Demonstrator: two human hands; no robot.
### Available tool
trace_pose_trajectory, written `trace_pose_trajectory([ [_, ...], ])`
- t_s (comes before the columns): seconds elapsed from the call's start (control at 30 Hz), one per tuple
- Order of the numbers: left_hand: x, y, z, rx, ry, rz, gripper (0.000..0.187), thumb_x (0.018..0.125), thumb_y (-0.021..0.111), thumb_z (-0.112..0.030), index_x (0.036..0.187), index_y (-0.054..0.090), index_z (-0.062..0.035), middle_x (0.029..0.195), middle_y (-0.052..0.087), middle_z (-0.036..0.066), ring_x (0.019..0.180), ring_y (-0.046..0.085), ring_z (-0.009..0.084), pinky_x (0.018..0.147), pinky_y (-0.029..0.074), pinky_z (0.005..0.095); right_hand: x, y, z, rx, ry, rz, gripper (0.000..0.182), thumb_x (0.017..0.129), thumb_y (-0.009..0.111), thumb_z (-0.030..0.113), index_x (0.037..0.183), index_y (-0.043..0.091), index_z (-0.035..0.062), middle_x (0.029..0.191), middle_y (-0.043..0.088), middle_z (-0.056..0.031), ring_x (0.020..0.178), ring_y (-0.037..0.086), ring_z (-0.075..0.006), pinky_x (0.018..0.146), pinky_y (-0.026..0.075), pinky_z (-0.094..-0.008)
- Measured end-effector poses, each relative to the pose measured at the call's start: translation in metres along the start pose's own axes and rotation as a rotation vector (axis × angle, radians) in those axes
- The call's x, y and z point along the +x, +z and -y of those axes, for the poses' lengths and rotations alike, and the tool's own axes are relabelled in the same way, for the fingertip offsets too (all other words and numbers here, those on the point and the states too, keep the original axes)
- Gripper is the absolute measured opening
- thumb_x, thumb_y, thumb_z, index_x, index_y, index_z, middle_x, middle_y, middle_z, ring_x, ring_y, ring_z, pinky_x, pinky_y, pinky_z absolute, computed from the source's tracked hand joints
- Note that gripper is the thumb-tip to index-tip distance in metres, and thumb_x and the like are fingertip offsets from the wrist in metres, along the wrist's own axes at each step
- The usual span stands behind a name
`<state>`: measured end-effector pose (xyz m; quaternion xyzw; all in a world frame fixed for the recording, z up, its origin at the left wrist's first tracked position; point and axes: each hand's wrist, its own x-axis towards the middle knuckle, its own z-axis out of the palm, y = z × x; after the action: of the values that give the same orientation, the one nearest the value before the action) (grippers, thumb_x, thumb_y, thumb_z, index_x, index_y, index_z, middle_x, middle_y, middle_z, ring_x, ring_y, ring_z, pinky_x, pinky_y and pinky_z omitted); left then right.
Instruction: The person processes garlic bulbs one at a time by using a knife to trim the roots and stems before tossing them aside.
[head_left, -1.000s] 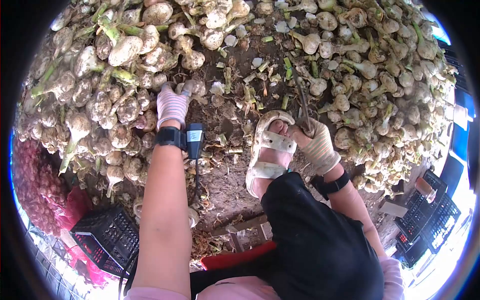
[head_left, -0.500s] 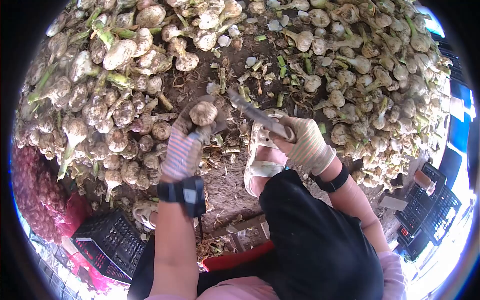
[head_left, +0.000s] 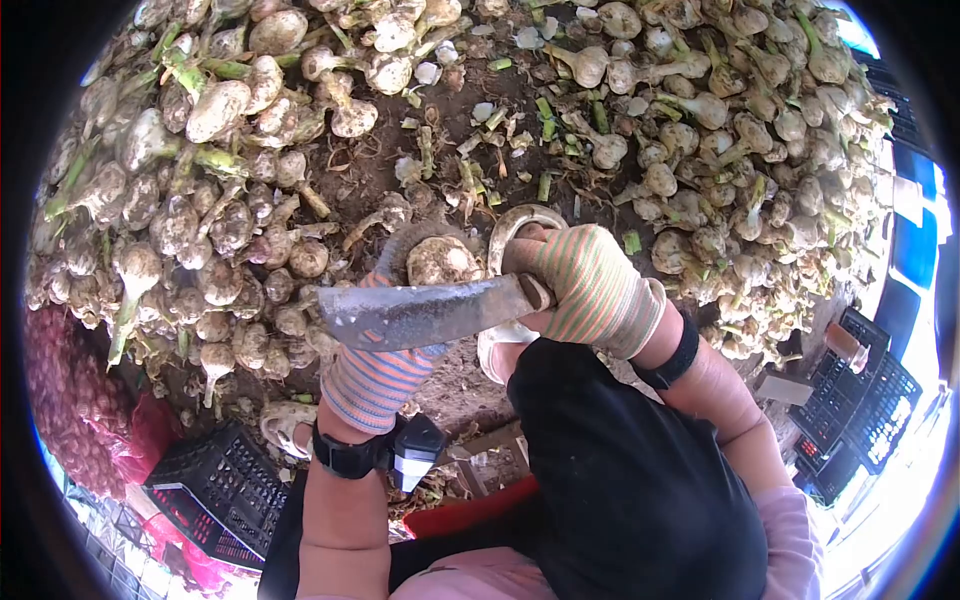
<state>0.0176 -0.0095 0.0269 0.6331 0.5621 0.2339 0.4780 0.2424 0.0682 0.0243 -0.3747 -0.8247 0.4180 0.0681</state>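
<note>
My left hand, in a striped glove, grips a dirty garlic bulb held up close to me. My right hand, also gloved, holds a broad knife by its handle. The blade lies flat across the bulb's lower side and covers most of my left fingers. A black strap with a small device sits on my left wrist. My sandalled foot shows just behind the hands.
Heaps of unwashed garlic with stems surround a patch of bare soil strewn with cut stems. A black crate and red mesh sacks lie at lower left. More black crates stand at right.
My left hand picked a bulb from the left heap and drew it back toward me. My right hand swung the knife up from beside my foot until its blade lay across the bulb.
</note>
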Motion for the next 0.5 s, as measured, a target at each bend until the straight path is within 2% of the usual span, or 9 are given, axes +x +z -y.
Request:
trace_pose_trajectory([
  [0.1, 0.009, 0.005, -0.015, -0.207, -0.053, 0.018, 0.037, 0.073, 0.073, -0.013, 0.106, 0.056, -0.0047, 0.093, 0.061, 0.011, 0.086, 0.059, 0.0192, 0.076, 0.047, 0.0299, -0.004, 0.006, -0.005, 0.01, 0.026, -0.008, 0.03, 0.057, 0.072, 0.019, 0.083, 0.059, 0.0089, 0.073, 0.057, -0.0105, 0.072, 0.058, -0.0333, 0.061, 0.047, -0.0376],
  [0.17, 0.013, 0.007, -0.023, -0.248, -0.062, 0.071, 0.038, 0.073, 0.073, -0.013, 0.106, 0.056, -0.0048, 0.094, 0.061, 0.011, 0.087, 0.059, 0.0187, 0.077, 0.046, 0.0298, -0.005, 0.013, -0.018, 0.101, -0.015, -0.032, 0.028, 0.059, 0.067, 0.024, 0.08, 0.056, 0.009, 0.071, 0.055, -0.0113, 0.075, 0.057, -0.0337, 0.065, 0.044, -0.0428],
  [0.27, 0.016, 0.01, -0.037, -0.281, -0.066, 0.121, 0.04, 0.072, 0.075, -0.013, 0.106, 0.056, -0.0049, 0.095, 0.061, 0.01, 0.088, 0.059, 0.0179, 0.078, 0.046, 0.0296, -0.006, 0.021, -0.042, 0.189, -0.112, -0.058, 0.03, 0.058, 0.068, 0.026, 0.079, 0.057, 0.0084, 0.073, 0.056, -0.011, 0.077, 0.057, -0.0338, 0.067, 0.044, -0.0424],
  [0.3, 0.016, 0.01, -0.044, -0.301, -0.072, 0.133, 0.04, 0.071, 0.075, -0.013, 0.106, 0.056, -0.005, 0.095, 0.061, 0.01, 0.088, 0.058, 0.0176, 0.078, 0.046, 0.0295, -0.009, 0.021, -0.053, 0.225, -0.13, -0.074, 0.028, 0.06, 0.068, 0.025, 0.079, 0.058, 0.0082, 0.074, 0.057, -0.011, 0.075, 0.057, -0.0338, 0.064, 0.046, -0.04],
  [0.33, 0.013, 0.01, -0.051, -0.304, -0.07, 0.135, 0.04, 0.071, 0.075, -0.013, 0.106, 0.056, -0.005, 0.095, 0.061, 0.01, 0.088, 0.058, 0.0176, 0.078, 0.046, 0.0295, -0.013, 0.029, -0.067, 0.23, 0.092, -0.108, 0.025, 0.063, 0.069, 0.023, 0.081, 0.06, 0.0078, 0.07, 0.058, -0.0119, 0.068, 0.058, -0.0332, 0.059, 0.047, -0.0365],
  [0.4, 0.003, 0.006, -0.064, -0.76, -0.144, 0.076, 0.054, 0.066, 0.081, -0.016, 0.111, 0.052, -0.0057, 0.096, 0.061, 0.005, 0.088, 0.057, 0.0136, 0.081, 0.046, 0.0283, -0.027, 0.023, -0.08, 0.098, 0.211, -0.172, 0.021, 0.067, 0.069, 0.022, 0.08, 0.061, 0.0072, 0.064, 0.057, -0.0125, 0.06, 0.058, -0.0328, 0.054, 0.046, -0.0348],
  [0.43, 0.006, -0.002, -0.058, -0.652, -0.151, 0.111, 0.063, 0.064, 0.083, -0.019, 0.116, 0.049, -0.0065, 0.103, 0.058, 0.002, 0.093, 0.054, 0.0113, 0.084, 0.044, 0.0278, -0.032, 0.019, -0.076, 0.167, 0.272, -0.168, 0.015, 0.07, 0.067, 0.015, 0.078, 0.061, 0.0041, 0.061, 0.055, -0.0085, 0.056, 0.052, -0.02, 0.052, 0.044, -0.03],
  [0.47, 0.013, 0.002, -0.043, -0.661, -0.031, 0.023, 0.066, 0.065, 0.083, -0.022, 0.119, 0.048, -0.0064, 0.106, 0.055, 0.004, 0.097, 0.052, 0.0132, 0.087, 0.042, 0.029, -0.036, 0.01, -0.06, 0.23, 0.341, -0.178, 0.01, 0.072, 0.064, 0.008, 0.077, 0.06, 0.0009, 0.058, 0.053, -0.0044, 0.053, 0.046, -0.0072, 0.05, 0.041, -0.0253],
  [0.5, 0.014, 0.007, -0.041, -0.75, -0.127, -0.057, 0.065, 0.065, 0.082, -0.024, 0.118, 0.049, -0.0071, 0.107, 0.054, 0.005, 0.099, 0.052, 0.0147, 0.088, 0.042, 0.0302, -0.041, 0.01, -0.056, 0.433, 0.361, -0.229, 0.01, 0.074, 0.064, 0.009, 0.076, 0.059, 0.0002, 0.058, 0.051, 0.0012, 0.056, 0.043, -0.0037, 0.049, 0.038, -0.0239],
])
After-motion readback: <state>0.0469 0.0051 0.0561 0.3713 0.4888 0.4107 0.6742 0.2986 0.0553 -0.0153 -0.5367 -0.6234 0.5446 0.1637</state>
